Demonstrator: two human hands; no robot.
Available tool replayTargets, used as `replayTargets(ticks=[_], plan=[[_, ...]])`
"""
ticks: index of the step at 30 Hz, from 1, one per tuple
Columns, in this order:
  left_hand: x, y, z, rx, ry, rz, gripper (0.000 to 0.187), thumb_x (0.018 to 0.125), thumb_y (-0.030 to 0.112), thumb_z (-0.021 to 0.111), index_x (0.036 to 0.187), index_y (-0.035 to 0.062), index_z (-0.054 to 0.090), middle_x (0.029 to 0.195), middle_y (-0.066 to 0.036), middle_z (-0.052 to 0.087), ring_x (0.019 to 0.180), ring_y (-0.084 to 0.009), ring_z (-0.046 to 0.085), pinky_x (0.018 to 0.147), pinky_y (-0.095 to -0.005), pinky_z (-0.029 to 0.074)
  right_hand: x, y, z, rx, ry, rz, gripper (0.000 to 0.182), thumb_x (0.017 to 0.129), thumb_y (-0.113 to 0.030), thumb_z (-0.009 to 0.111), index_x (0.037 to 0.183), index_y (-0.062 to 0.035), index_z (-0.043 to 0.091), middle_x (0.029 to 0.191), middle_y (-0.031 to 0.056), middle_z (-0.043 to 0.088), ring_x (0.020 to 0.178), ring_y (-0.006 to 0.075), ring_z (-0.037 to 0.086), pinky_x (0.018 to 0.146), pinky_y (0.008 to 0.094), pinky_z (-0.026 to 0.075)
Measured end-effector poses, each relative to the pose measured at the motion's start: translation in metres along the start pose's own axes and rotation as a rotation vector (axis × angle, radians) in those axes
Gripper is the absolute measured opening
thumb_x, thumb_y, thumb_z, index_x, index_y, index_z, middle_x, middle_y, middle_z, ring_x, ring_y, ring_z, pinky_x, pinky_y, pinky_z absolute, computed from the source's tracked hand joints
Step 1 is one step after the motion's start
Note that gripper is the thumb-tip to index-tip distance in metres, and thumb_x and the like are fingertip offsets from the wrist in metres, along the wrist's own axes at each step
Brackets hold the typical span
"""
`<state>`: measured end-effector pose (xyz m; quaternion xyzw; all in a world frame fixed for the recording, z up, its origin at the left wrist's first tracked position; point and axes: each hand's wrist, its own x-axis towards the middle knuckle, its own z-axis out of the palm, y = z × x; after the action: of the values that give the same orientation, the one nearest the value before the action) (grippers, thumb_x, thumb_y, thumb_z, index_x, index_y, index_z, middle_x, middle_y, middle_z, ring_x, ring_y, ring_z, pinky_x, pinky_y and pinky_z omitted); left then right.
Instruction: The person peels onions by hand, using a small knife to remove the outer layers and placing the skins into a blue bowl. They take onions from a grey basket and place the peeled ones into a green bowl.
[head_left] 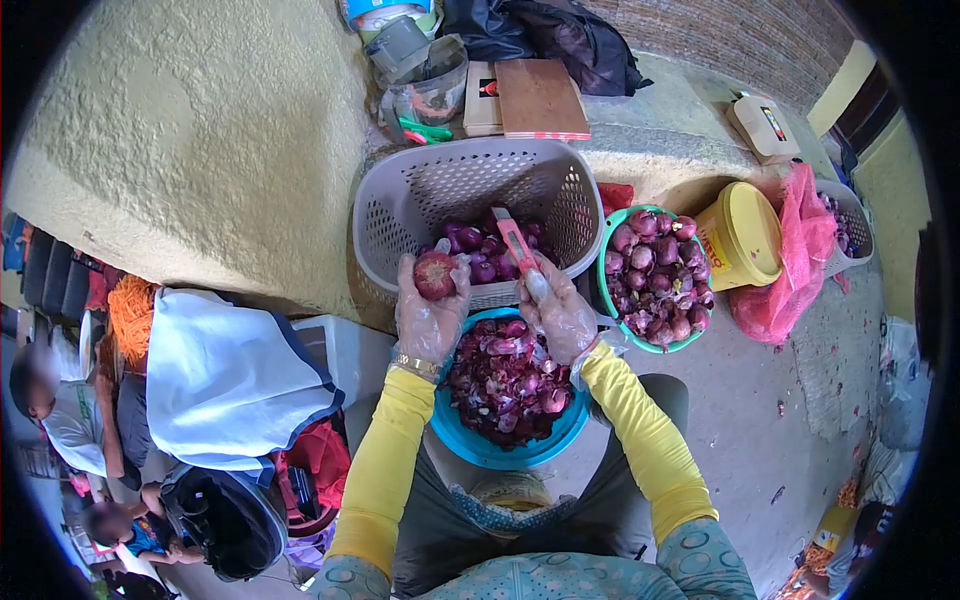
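My left hand, in a clear plastic glove, is closed around a red onion with its dry skin on. In my gloved right hand I grip a red-handled utility knife, which points up and away from me. Both hands are above the near rim of a grey perforated basket, where several shiny purple onions lie. Below my hands stands a blue basin full of onion skins and some onions. The two hands are apart, and the blade is not touching the onion.
On the right, a green-rimmed basin of unpeeled onions stands beside a yellow bucket and a pink mesh bag. A white cloth covers something at left. Two people are at far left. Containers sit on the ledge behind.
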<state>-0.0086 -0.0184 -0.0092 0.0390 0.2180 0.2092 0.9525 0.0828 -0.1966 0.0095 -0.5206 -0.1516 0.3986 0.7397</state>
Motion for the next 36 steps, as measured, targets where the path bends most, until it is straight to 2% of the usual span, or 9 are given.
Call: replayTargets(ticks=[13,19,21,22,24,28,31,33,36], plan=[[0.011,0.007,-0.021,0.0,0.025,-0.002,0.045,0.102,0.035,0.063,0.125,-0.0024,0.056,0.12,-0.016,0.06,0.106,-0.0305,0.061,0.088,-0.0412,0.061,0.004,0.019,-0.005,0.04,0.058,-0.002,0.028,0.11,-0.036,0.048,0.126,-0.013,0.053,0.081,-0.0035,0.046,0.058,0.005,0.039,0.049,0.021,0.03],[0.009,0.003,-0.017,0.014,0.09,-0.031,0.041,0.102,0.035,0.063,0.124,0.0015,0.056,0.125,-0.014,0.06,0.107,-0.0304,0.061,0.09,-0.0444,0.06,-0.004,-0.005,0.009,0.096,0.076,0.066,0.046,0.11,-0.049,0.042,0.131,-0.0102,0.052,0.079,-0.0031,0.047,0.06,0.0059,0.042,0.051,0.0216,0.036],[0.005,-0.001,-0.008,0.108,0.047,0.082,0.052,0.103,0.041,0.061,0.135,0.0004,0.053,0.119,-0.019,0.059,0.108,-0.0303,0.06,0.092,-0.041,0.058,-0.004,-0.008,0.006,0.112,-0.01,0.045,0.05,0.109,-0.053,0.041,0.133,-0.0092,0.051,0.081,-0.0027,0.048,0.063,0.007,0.045,0.056,0.022,0.04],[0.003,0.001,-0.004,0.107,0.046,0.084,0.052,0.103,0.041,0.061,0.135,0.0004,0.053,0.119,-0.019,0.059,0.108,-0.0303,0.06,0.092,-0.041,0.058,-0.003,-0.009,0.002,0.111,-0.011,0.044,0.05,0.109,-0.053,0.041,0.133,-0.0092,0.051,0.081,-0.0027,0.048,0.063,0.007,0.045,0.056,0.022,0.04],[0.0,0.005,-0.001,0.075,-0.194,-0.027,0.054,0.103,0.041,0.06,0.139,0.0006,0.051,0.119,-0.019,0.058,0.107,-0.0303,0.059,0.093,-0.041,0.057,0.0,-0.008,-0.006,0.011,-0.126,-0.094,0.048,0.109,-0.047,0.045,0.136,-0.0079,0.049,0.09,-0.0006,0.055,0.071,0.0087,0.052,0.067,0.0238,0.049],[0.007,0.005,-0.006,0.168,-0.184,-0.015,0.055,0.104,0.041,0.059,0.139,0.0001,0.051,0.119,-0.019,0.057,0.107,-0.0307,0.059,0.093,-0.0411,0.057,0.008,0.007,-0.006,0.114,-0.06,0.014,0.039,0.108,-0.027,0.052,0.139,-0.0033,0.046,0.107,0.0023,0.059,0.087,0.0124,0.056,0.083,0.0301,0.053],[0.015,0.002,-0.022,0.147,0.037,0.01,0.054,0.105,0.04,0.057,0.14,0.0002,0.05,0.119,-0.019,0.057,0.108,-0.0318,0.059,0.095,-0.0426,0.057,0.004,0.007,-0.005,0.008,-0.057,-0.021,0.04,0.108,-0.027,0.05,0.141,-0.0055,0.046,0.11,0.0017,0.058,0.088,0.0122,0.056,0.083,0.0308,0.053],[0.013,0.002,-0.019,-0.012,0.101,0.002,0.052,0.106,0.039,0.055,0.141,0.0011,0.049,0.122,-0.018,0.057,0.112,-0.0331,0.058,0.099,-0.0449,0.056,0.004,0.004,-0.008,0.013,-0.049,0.004,0.045,0.109,-0.035,0.05,0.144,-0.0075,0.046,0.107,0.0002,0.056,0.085,0.0109,0.055,0.083,0.0297,0.053],[0.002,-0.002,-0.001,0.11,0.094,0.106,0.05,0.107,0.039,0.054,0.138,0.0004,0.05,0.127,-0.018,0.058,0.115,-0.0335,0.059,0.1,-0.0472,0.056,0.005,0.002,-0.014,-0.088,-0.026,0.012,0.048,0.11,-0.049,0.042,0.13,-0.0064,0.052,0.094,-0.0004,0.052,0.077,0.0093,0.051,0.071,0.0265,0.05]])
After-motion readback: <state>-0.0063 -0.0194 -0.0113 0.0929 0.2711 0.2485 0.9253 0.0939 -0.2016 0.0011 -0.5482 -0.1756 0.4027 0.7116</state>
